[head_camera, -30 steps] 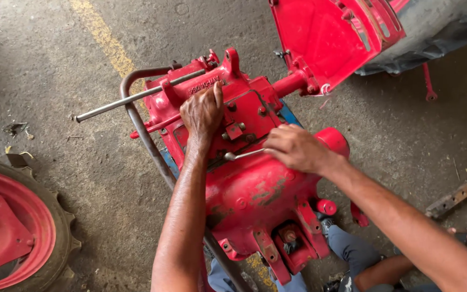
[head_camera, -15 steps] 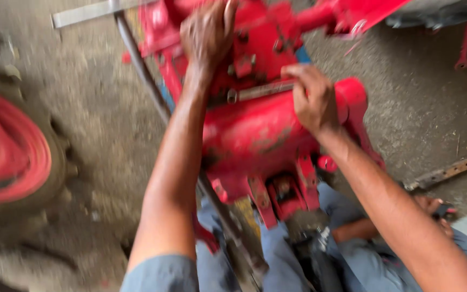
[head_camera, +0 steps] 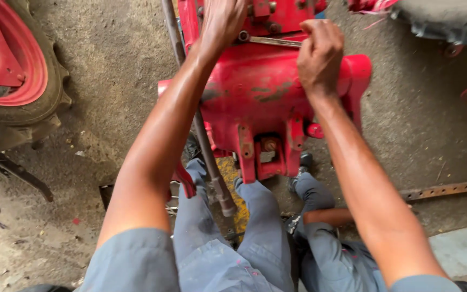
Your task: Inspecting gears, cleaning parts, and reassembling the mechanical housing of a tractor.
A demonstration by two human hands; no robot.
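A red machine housing [head_camera: 268, 103] stands on the concrete floor in front of me. My left hand [head_camera: 220, 21] rests palm down on its upper part near several bolts. My right hand [head_camera: 320, 51] is closed around the handle end of a metal wrench [head_camera: 268, 40] that lies across the top of the housing, its ring end by my left hand. Both forearms reach forward over my grey trouser legs [head_camera: 228, 238].
A red-rimmed tractor wheel with a black tyre [head_camera: 12, 70] lies at the left. A grey metal bar [head_camera: 201, 135] runs down beside the housing. A perforated metal strip [head_camera: 444, 189] lies on the floor at the right. Another person's leg and shoe [head_camera: 309, 189] are under the housing.
The view has tilted down and moved closer, so the housing's top has left the frame. My right hand has closed on the wrench; my left hand stays on the housing.
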